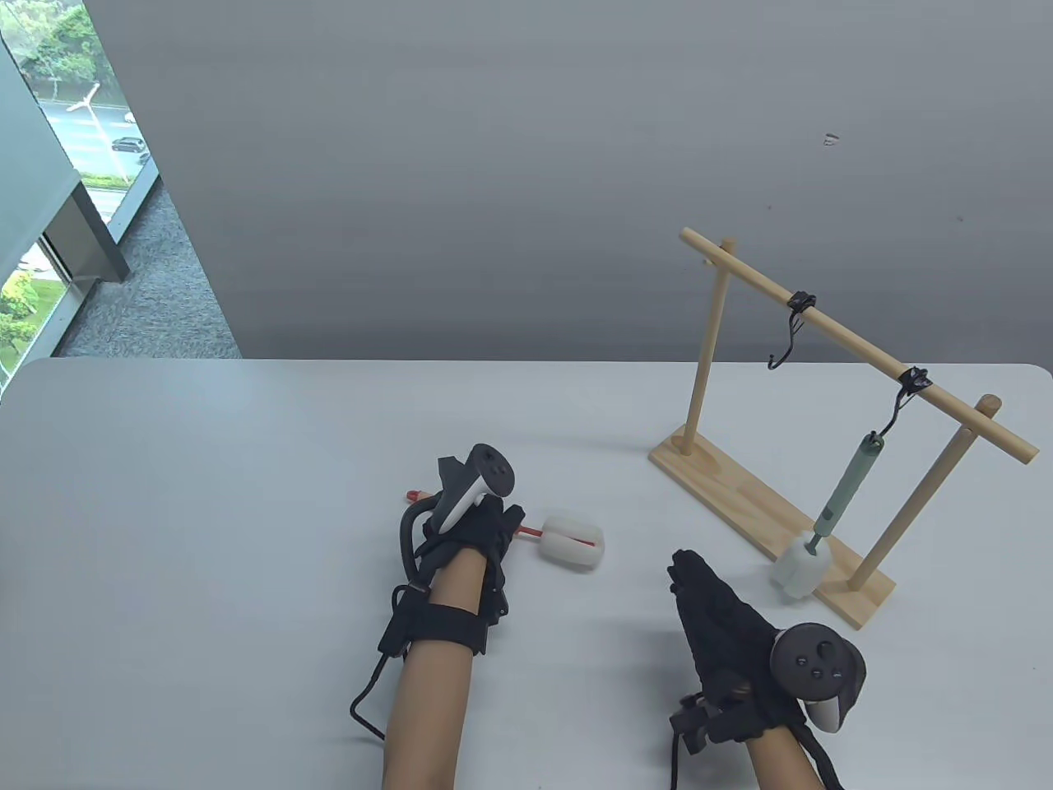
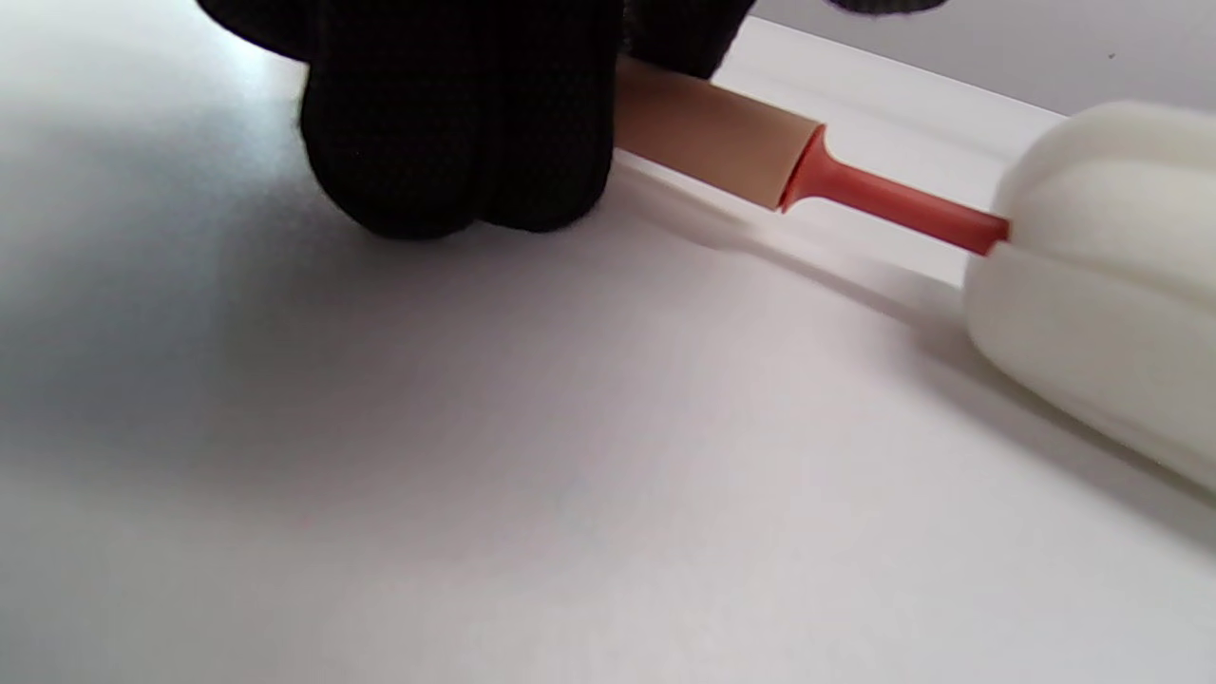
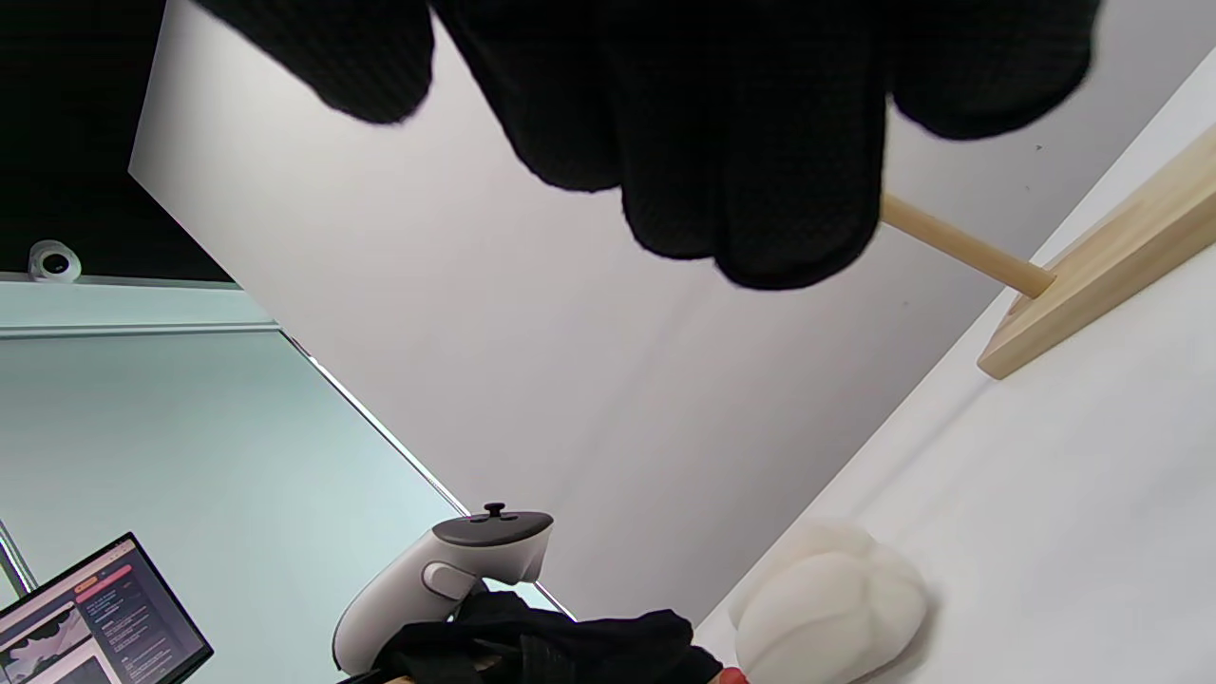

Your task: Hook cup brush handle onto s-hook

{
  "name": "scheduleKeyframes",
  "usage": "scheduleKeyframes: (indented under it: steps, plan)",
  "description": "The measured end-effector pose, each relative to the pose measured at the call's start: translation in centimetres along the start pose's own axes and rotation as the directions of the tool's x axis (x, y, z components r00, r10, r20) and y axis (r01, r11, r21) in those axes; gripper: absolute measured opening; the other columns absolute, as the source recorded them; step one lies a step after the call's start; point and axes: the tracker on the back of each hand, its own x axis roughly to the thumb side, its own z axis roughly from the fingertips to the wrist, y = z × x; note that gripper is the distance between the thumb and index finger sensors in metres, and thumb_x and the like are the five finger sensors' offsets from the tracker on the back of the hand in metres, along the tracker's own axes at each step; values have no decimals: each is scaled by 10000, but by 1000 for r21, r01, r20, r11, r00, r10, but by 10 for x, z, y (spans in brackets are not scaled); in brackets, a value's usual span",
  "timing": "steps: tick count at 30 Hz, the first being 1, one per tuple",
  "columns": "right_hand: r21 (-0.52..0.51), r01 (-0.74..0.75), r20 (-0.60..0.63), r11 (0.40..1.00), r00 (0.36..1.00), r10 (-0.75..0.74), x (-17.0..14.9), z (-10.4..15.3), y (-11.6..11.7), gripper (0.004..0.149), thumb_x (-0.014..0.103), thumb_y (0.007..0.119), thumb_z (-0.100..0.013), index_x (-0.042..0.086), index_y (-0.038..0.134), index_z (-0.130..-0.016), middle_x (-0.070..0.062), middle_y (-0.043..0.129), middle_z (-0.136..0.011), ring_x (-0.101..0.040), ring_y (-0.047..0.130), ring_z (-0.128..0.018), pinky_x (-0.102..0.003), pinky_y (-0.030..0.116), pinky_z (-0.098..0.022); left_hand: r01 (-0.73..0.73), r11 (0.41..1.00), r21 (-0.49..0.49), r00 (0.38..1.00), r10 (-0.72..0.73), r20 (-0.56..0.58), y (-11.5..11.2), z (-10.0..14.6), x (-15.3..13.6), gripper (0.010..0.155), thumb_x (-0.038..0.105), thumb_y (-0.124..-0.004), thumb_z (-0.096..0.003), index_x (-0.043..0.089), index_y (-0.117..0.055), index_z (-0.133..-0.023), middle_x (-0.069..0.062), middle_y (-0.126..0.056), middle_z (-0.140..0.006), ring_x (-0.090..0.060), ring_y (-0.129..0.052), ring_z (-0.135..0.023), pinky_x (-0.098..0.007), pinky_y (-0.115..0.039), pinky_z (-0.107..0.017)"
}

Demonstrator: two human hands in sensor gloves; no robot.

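A cup brush with a red stem (image 2: 893, 204), tan handle (image 2: 712, 138) and white sponge head (image 1: 573, 543) lies on the white table. My left hand (image 1: 481, 527) is down over its handle; in the left wrist view the gloved fingers (image 2: 456, 123) curl around the handle with their tips at the table. An empty black S-hook (image 1: 788, 333) hangs from the bar of the wooden rack (image 1: 855, 346). A second S-hook (image 1: 901, 403) carries a green-handled brush (image 1: 847, 485). My right hand (image 1: 691, 584) lies flat and empty, fingers stretched out, right of the sponge head.
The rack's wooden base (image 1: 740, 494) and two posts stand at the table's right, and the base also shows in the right wrist view (image 3: 1111, 256). The hanging brush's white sponge (image 1: 798, 572) rests near the base's front end. A grey wall is behind.
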Motion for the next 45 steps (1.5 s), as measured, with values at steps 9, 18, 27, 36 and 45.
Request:
scheduleKeyframes:
  steps: [9, 18, 27, 36, 45]
  plan:
    - [10, 19, 12, 1000, 1000, -20, -1, -1, 2, 577, 393, 600, -551, 6, 689, -969, -272, 816, -851, -448, 925, -661, -641, 629, -520, -102, 992, -71, 994, 98, -50, -3, -11, 0, 679, 614, -533, -429, 246, -658, -986, -38, -1004, -543, -263, -1040, -380, -554, -725, -608]
    - [-6, 57, -26, 998, 998, -57, -8, -3, -1, 575, 394, 604, -554, 4, 701, -964, -276, 822, -846, -453, 927, -655, -642, 628, -518, -71, 997, 18, 992, 73, -102, -3, -14, 5, 657, 619, -541, -426, 218, -790, -884, -3, -1039, -447, -233, -1064, -295, -526, -775, -563]
    - [-26, 59, -50, 998, 997, -60, -8, -2, -2, 572, 395, 608, -553, 2, 715, -954, -273, 834, -834, -449, 936, -643, -636, 638, -512, 4, 993, 117, 991, 11, -132, -4, -14, 10, 636, 631, -558, -418, 232, -868, -805, 25, -1069, -375, -194, -1086, -221, -482, -830, -515]
    - [-42, 63, -71, 997, 995, -66, -9, -1, -4, 571, 392, 612, -551, -4, 721, -948, -278, 839, -826, -449, 940, -636, -636, 641, -507, 48, 986, 160, 988, -24, -150, -4, -12, 11, 611, 640, -561, -414, 260, -903, -749, 48, -1079, -353, -165, -1095, -206, -441, -856, -509]
    - [-26, 27, -133, 999, 991, -31, -8, -7, 0, 568, 366, 673, -548, -18, 692, -967, -297, 801, -857, -477, 903, -675, -654, 606, -524, -99, 978, 185, 994, 88, 71, 6, 14, 3, 614, 630, -562, -421, 260, -903, -772, 2, -1150, -463, -218, -1165, -325, -448, -844, -528]
